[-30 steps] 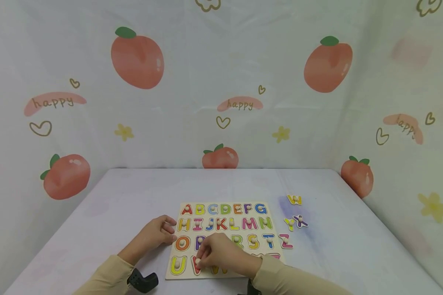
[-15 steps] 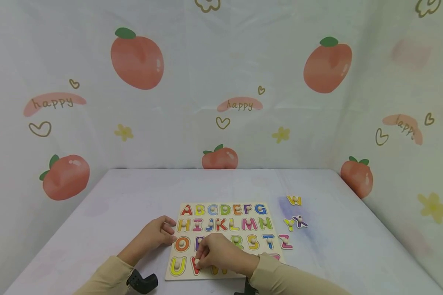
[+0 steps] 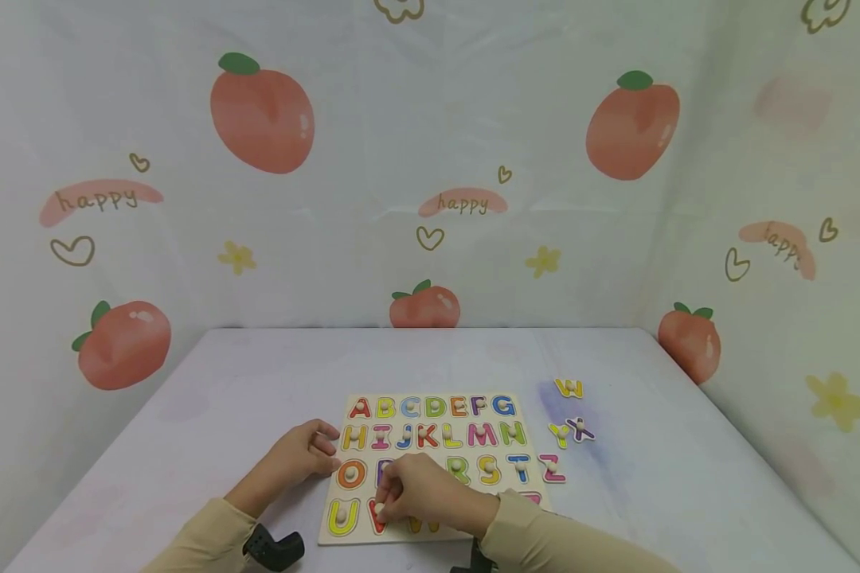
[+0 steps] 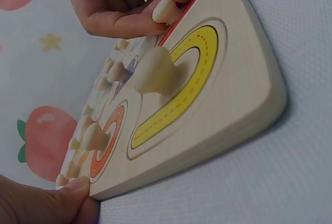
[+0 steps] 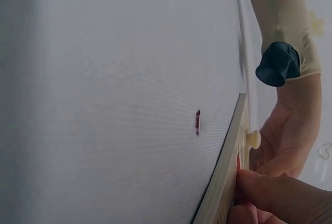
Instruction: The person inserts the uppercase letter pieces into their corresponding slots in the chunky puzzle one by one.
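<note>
A wooden alphabet puzzle board [image 3: 333, 539] lies on the table, its letter pieces topped with round knobs. Near its lower left, my right hand [image 3: 430, 493] pinches the knob of the red V piece [image 3: 377, 521] between thumb and finger. The left wrist view shows that knob [image 4: 165, 11] close up, with the yellow U piece [image 4: 207, 53] and orange O piece [image 4: 115, 136] sitting in the board nearby. My left hand [image 3: 301, 454] rests against the board's left edge, fingers loosely bent. The right hand hides part of the lower rows.
Loose pieces lie to the right of the board: a yellow W [image 3: 569, 388], a purple X [image 3: 580, 430], a yellow Y [image 3: 559, 435] and a pink Z [image 3: 552, 468] by the board's edge. A dark wrist device [image 3: 275, 549] is near the left sleeve.
The head view has shifted a little. Both hands stay in nearly the same places, the right still pinching the V piece's knob.
</note>
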A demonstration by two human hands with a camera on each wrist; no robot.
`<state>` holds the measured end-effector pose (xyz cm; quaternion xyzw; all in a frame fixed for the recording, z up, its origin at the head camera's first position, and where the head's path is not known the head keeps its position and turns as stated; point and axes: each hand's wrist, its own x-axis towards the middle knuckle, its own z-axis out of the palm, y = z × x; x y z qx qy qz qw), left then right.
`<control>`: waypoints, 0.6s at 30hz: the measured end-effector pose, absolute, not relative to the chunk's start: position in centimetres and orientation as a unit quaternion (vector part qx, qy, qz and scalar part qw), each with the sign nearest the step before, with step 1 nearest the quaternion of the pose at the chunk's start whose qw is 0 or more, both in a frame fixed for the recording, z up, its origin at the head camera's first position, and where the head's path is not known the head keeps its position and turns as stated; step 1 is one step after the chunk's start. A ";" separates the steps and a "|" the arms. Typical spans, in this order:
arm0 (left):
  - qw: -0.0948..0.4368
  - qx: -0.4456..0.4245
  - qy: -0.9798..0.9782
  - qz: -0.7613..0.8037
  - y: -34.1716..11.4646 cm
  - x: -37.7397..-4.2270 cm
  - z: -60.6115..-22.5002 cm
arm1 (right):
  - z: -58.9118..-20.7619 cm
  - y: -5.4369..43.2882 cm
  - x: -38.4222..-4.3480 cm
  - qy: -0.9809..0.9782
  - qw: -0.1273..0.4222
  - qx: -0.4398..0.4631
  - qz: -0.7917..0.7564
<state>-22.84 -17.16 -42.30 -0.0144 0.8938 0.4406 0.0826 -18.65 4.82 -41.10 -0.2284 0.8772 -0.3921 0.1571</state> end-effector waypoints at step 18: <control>0.078 -0.012 0.897 0.436 -17.2 -22.9 -42.4 | -39.1 7.9 -18.9 0.865 0.130 -0.211 -0.436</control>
